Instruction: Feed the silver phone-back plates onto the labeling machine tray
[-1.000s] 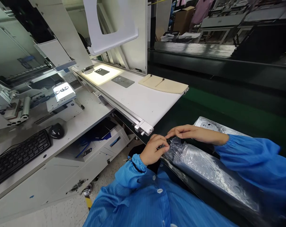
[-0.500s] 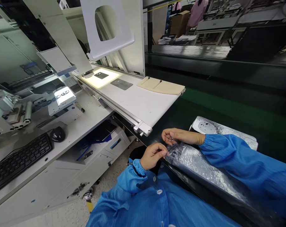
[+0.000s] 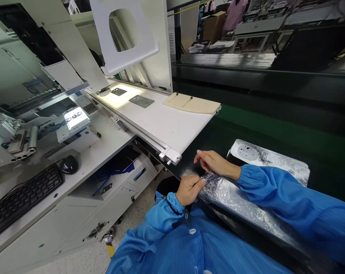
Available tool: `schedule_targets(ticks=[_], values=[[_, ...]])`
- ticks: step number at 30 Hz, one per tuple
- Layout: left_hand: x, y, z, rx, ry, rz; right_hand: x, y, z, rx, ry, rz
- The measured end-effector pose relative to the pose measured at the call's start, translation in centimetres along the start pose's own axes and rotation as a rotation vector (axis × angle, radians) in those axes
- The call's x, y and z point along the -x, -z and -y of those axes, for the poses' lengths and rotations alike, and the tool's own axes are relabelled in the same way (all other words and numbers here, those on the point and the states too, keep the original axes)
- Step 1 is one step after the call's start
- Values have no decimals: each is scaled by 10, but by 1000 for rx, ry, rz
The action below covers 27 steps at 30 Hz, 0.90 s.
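My left hand [image 3: 189, 189] is curled in a pinch on the near end of a crinkled clear plastic bag [image 3: 235, 198]. The bag wraps a long stack of flat grey plates that lies along the dark counter edge in front of me. My right hand [image 3: 213, 163] rests on top of the bag's end with the fingers bent and loosely together, just beyond the left hand. A bare grey plate with round holes [image 3: 248, 152] shows behind my right wrist. Both arms are in blue sleeves.
A white conveyor belt [image 3: 172, 123] runs away to the upper left, carrying two dark flat plates [image 3: 141, 101] and a beige pad [image 3: 191, 103] at its far side. A keyboard [image 3: 21, 198] and a mouse [image 3: 68, 165] sit on the white machine bench at left. A green belt [image 3: 275, 129] lies beyond.
My right hand has drawn back from reaching over the bag's end and now rests bent on top of it. My left hand has slid slightly down while pinching the plastic.
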<state>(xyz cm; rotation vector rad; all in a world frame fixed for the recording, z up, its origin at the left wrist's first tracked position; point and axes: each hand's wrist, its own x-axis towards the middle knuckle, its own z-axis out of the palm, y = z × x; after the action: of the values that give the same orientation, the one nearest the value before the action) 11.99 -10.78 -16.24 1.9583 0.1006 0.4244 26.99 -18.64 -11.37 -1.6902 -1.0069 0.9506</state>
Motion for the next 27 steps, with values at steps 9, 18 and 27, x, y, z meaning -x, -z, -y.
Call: schedule_targets(ticks=[9,18,27], values=[[-20,16,-17,-242,-36,25,-4,7,2,5,36,8],[-19,-3,-7,-392,-338,-48,-4,-7,-5,11,31,-81],[1,-9,1,-539,-514,-97,-2,-13,-8,87,80,-279]])
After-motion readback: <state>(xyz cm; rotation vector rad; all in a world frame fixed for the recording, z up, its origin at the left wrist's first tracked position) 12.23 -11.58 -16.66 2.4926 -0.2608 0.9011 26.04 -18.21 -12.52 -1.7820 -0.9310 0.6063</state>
